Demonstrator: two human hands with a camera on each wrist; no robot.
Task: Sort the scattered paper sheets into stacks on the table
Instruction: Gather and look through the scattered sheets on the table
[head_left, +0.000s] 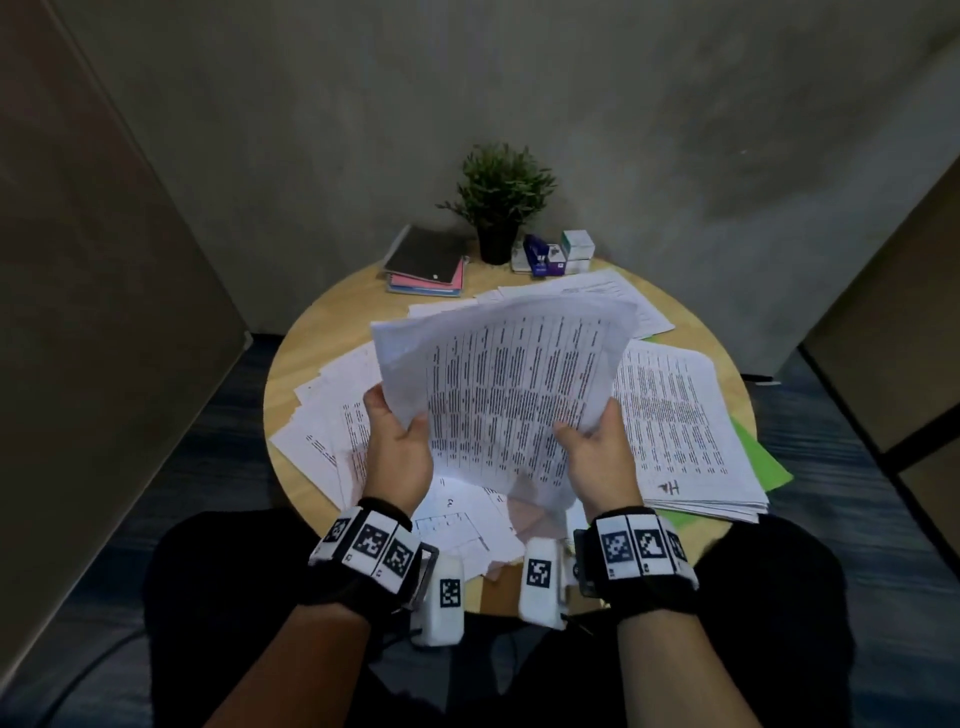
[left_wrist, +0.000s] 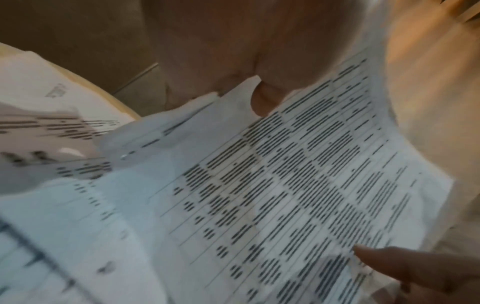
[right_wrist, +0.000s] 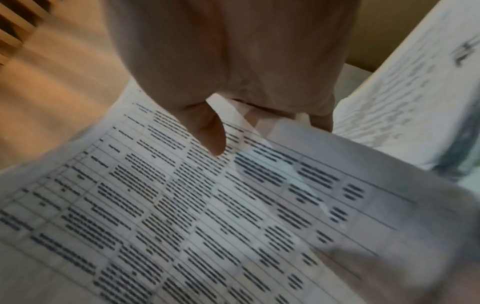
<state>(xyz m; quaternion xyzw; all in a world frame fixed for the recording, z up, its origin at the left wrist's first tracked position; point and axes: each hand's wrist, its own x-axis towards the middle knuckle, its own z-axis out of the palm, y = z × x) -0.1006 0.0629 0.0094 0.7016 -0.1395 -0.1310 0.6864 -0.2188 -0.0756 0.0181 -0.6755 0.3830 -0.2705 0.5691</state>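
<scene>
holding a bunch of printed sheets (head_left: 511, 384) up in the air, above the round counter (head_left: 322, 332) and on the near side of the potted plant (head_left: 500, 200). left hand (head_left: 397, 447) pinching the near left edge, thumb on top. right hand (head_left: 597, 457) pinching the near right edge the same way. keep both grips firm so no page slips out. best to square the edges first, then lay the bunch flat on the tall stack (head_left: 685, 431), near and right of the plant. more loose sheets (head_left: 332, 415) lying near and left of the plant, not sorted yet.
</scene>
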